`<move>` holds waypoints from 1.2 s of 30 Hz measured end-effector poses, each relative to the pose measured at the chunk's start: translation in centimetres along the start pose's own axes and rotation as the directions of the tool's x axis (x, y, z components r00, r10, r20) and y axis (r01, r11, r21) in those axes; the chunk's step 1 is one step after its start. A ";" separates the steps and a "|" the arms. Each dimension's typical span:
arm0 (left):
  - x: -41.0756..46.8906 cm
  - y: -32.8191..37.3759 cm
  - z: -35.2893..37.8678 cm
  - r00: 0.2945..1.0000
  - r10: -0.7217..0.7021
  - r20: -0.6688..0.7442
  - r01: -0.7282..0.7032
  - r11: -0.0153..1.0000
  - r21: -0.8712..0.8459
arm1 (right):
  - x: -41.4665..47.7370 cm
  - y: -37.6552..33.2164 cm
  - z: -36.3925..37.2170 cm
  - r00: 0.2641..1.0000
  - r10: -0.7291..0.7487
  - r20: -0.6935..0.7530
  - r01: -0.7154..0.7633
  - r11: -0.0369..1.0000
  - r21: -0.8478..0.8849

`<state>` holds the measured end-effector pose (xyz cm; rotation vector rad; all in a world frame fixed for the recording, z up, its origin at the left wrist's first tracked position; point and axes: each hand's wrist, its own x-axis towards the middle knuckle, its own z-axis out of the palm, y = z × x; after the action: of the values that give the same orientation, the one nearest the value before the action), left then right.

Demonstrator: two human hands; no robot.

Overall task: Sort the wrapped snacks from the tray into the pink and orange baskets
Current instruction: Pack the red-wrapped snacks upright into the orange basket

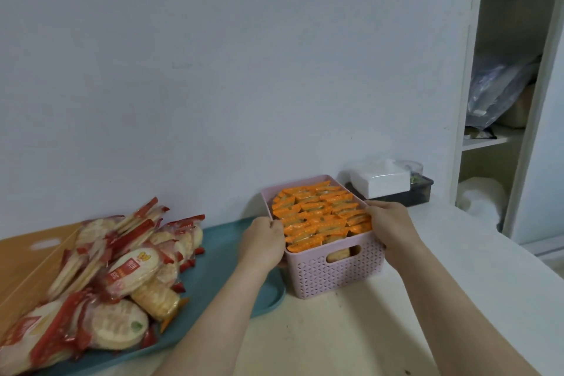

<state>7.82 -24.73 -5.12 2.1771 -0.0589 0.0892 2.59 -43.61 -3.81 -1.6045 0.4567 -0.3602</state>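
Observation:
A pink basket (332, 273) stands on the counter near the wall, packed with several orange-wrapped snacks (320, 214) standing on edge. My left hand (262, 243) grips its left rim and side. My right hand (392, 227) grips its right rim. To the left lies a teal tray (225, 256) heaped with several red-and-clear wrapped rice crackers (116, 275). An orange basket (27, 256) sits at the far left behind the heap, mostly hidden.
A tissue pack (380, 181) lies on a dark box (421, 192) against the wall behind the pink basket. White shelving (506, 101) with a plastic bag stands at the right. The cream counter (351, 330) reaches toward me.

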 end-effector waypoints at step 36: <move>-3.4 -13.5 -20.4 0.998 0.044 -0.043 0.000 0.698 0.716 | -11.4 0.7 22.3 0.680 -0.126 0.723 0.477 0.824 -0.305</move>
<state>4.64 -0.25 -4.85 2.9682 -0.0155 0.2191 3.57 -18.68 -5.96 -2.1642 -0.3509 0.1296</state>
